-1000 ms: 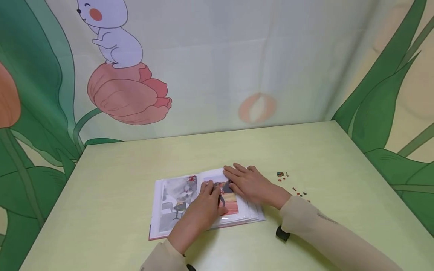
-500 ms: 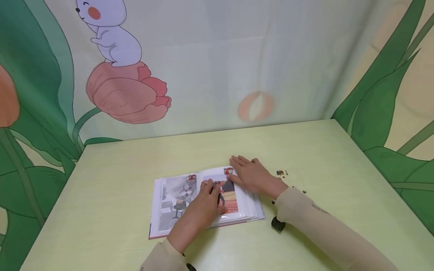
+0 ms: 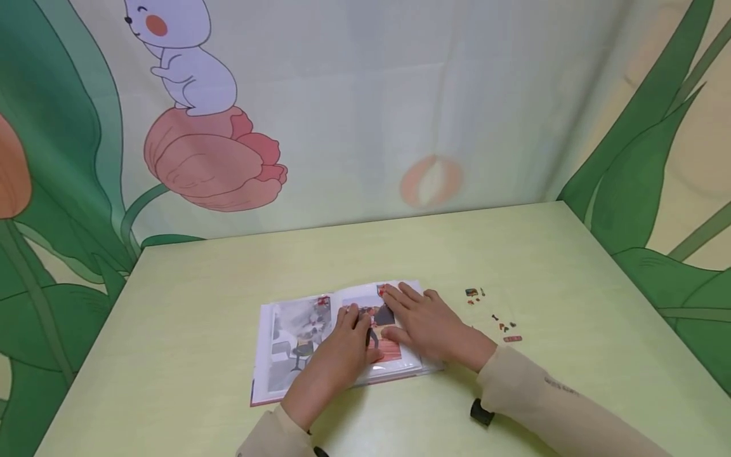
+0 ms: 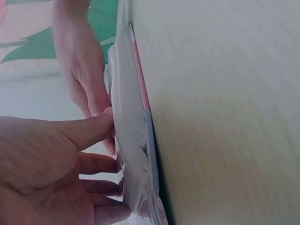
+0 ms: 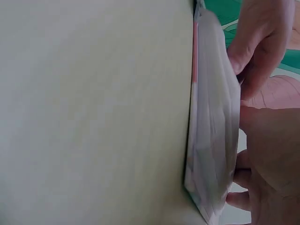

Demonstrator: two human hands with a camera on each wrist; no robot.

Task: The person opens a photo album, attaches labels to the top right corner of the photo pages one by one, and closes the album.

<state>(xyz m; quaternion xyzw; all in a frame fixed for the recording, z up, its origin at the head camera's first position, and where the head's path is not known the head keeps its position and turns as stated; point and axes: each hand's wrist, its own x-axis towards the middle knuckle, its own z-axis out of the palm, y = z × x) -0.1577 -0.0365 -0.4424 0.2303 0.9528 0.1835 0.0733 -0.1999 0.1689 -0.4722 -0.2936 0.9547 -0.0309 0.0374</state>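
Observation:
A photo album (image 3: 264, 355) lies spread on the table, its pages in clear sleeves. A grey picture (image 3: 291, 355) fills the left page; a coloured picture (image 3: 391, 349) is on the right one. My left hand (image 3: 331, 358) rests on the right page near the fold, fingertips touching the coloured picture. My right hand (image 3: 431, 327) lies on that page's outer side, fingers extended, beside and partly over a small red sticker (image 3: 381, 290) at the top. Another red sticker (image 3: 323, 301) shows on the left page. In the wrist views, thumbs and fingertips touch the thick pages (image 4: 126, 93).
Several tiny coloured pieces, apparently stickers, lie right of the album, among them a rectangular one (image 3: 471, 292) and a reddish strip (image 3: 512, 339). A black object (image 3: 481, 412) sits under the right sleeve. A printed curtain (image 3: 354, 114) hangs behind the table (image 3: 188, 317).
My right hand slid up and outward, uncovering the red sticker, then came back down and inward, partly covering it. My left hand has stayed on the page.

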